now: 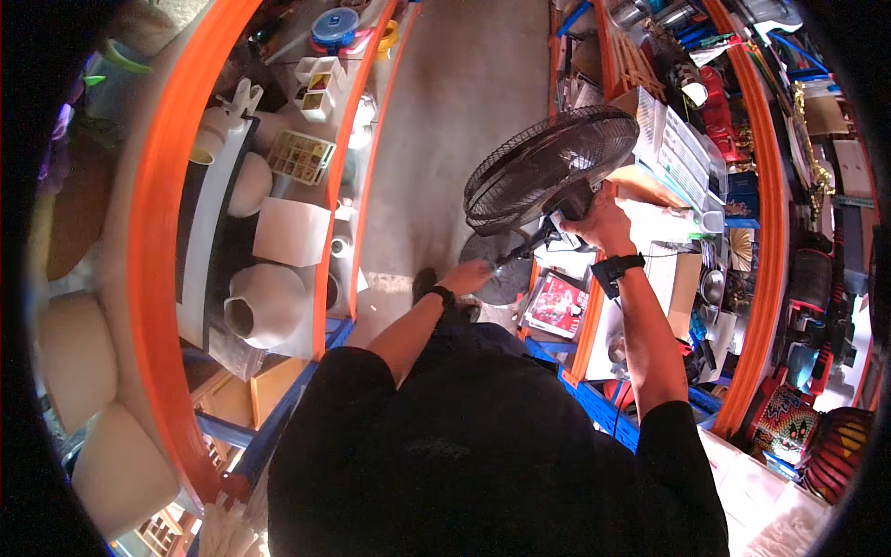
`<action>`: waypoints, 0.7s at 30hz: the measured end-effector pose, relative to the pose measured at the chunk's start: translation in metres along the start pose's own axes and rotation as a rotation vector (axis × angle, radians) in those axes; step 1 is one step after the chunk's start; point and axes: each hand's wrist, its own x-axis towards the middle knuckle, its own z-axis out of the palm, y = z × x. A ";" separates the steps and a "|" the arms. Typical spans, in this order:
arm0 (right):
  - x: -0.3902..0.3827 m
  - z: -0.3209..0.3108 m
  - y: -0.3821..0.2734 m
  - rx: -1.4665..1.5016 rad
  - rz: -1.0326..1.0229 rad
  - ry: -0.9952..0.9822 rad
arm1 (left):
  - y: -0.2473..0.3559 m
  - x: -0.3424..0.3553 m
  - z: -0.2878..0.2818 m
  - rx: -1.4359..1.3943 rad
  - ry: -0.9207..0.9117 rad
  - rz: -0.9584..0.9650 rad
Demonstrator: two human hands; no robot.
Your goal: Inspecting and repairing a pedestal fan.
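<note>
Both hands are on a black fan (548, 172), held at a slant in front of the body. Left hand (467, 277): closed around the fan's pole (524, 251), forearm angled forward and inward, black band at the wrist. Right hand (603, 226): set farther forward, gripping the fan just behind its cage, fingers toward the left and thumb raised; exact finger contact is partly hidden. Right forearm runs forward, leaning slightly inward, with a black wristwatch (617, 271).

The fan's cage lies ahead and to the left of the right hand; its round base (509, 288) sits just beside the left hand. Nearer the body than the right hand, and to its left, is a red printed item (561, 304). Well to the left of the left hand, a white vase (269, 302) stands on a shelf.
</note>
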 end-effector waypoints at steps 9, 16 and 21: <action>-0.005 -0.003 -0.003 -0.023 0.082 0.000 | -0.115 -0.003 0.000 0.043 -0.001 0.029; -0.047 0.001 0.040 0.057 0.155 0.014 | -0.246 -0.079 -0.032 0.250 0.171 -0.765; -0.130 0.009 0.062 0.288 0.081 -0.244 | -0.349 -0.114 -0.013 0.507 0.165 -0.504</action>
